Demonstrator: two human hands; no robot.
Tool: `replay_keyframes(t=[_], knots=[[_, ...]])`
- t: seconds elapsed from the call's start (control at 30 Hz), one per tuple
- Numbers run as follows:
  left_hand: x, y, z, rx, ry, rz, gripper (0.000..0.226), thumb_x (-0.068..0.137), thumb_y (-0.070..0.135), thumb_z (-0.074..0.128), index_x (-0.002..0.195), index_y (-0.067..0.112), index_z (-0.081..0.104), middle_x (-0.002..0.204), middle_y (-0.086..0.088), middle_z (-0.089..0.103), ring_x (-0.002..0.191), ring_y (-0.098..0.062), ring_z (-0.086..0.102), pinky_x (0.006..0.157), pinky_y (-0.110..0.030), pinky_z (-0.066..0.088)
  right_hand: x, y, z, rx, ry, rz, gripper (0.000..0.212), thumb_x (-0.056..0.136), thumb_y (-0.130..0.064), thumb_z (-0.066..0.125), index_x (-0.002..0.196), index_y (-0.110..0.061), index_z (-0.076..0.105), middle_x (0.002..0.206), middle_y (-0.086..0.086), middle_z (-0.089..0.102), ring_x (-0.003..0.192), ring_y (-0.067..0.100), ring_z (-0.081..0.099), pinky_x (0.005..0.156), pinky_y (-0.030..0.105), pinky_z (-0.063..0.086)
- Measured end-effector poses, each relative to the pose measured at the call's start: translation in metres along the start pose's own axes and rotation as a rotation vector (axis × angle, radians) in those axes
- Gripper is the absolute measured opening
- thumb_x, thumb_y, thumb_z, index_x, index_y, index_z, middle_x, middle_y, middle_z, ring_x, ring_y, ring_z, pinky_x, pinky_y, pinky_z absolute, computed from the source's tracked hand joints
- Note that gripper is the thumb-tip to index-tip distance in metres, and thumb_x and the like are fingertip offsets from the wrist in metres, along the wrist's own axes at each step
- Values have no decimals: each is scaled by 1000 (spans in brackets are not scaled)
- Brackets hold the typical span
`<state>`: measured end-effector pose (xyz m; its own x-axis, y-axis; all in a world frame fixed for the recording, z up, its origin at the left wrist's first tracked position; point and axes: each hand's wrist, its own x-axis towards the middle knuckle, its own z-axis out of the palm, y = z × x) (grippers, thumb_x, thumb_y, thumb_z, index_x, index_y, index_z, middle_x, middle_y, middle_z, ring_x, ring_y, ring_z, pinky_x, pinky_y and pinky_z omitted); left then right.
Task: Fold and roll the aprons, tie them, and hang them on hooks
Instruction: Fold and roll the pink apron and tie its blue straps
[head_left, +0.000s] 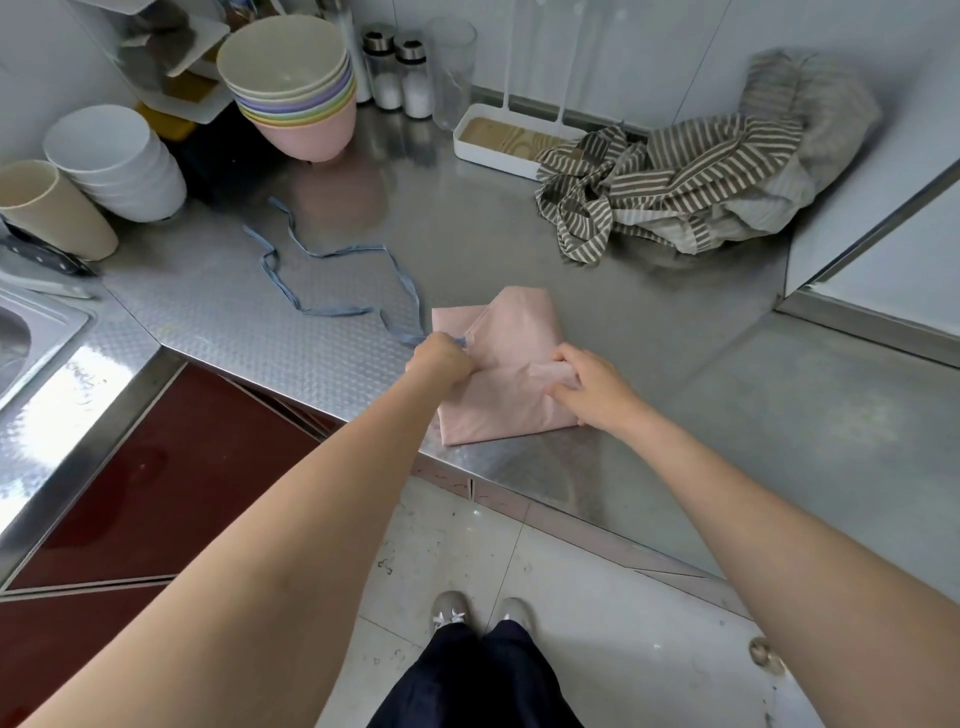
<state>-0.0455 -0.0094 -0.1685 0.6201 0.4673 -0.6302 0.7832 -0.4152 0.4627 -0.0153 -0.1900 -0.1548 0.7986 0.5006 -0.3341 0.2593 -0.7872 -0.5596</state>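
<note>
Head view. We are looking down on a steel worktop (519, 249) where a pink apron (511, 332), folded into a compact packet, is lying close to the front edge. Our left hand (440, 359) is curling its fingers into a closed grip on the left side of the packet, at the point where the blue apron strap (332, 254) is meeting the cloth; we cannot tell whether the grip is taking the strap alone or strap and fabric together. Our right hand (592, 387) is pinching a raised fold of the pink cloth between thumb and fingers at the packet's right side, its grip nearly closed. The strap is trailing away from the left hand in loose loops across the worktop toward the rear left.

A striped apron (670, 182) is lying crumpled at the rear right, well apart from the pink one, touching a white tray (467, 140). Stacked pastel bowls (296, 83), white bowls (119, 161) and a beige cup (52, 208) are standing along the rear left, beyond the strap's loops. A sink (36, 332) is showing at the far left edge. Bare steel is lying open between the two aprons and to the right of the packet, up to the wall panel.
</note>
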Motion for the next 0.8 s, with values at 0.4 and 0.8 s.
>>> replay_keyframes(t=[0.4, 0.8], knots=[[-5, -8, -2, 481, 202, 130, 36, 89, 12, 51, 124, 6, 45, 130, -14, 42, 119, -32, 44, 91, -37, 40, 11, -23, 12, -412, -87, 162, 51, 95, -43, 45, 132, -10, 33, 130, 16, 36, 114, 39, 50, 85, 39, 41], [-20, -61, 6, 883, -40, 756, 85, 83, 46, 57, 148, 21, 9, 158, 1, 0, 146, -18, 0, 118, -40, 6, -4, 7, 16, -507, -134, -221, 77, 81, -53, 59, 142, -17, 27, 152, -5, 17, 140, 16, 11, 110, 35, 21]])
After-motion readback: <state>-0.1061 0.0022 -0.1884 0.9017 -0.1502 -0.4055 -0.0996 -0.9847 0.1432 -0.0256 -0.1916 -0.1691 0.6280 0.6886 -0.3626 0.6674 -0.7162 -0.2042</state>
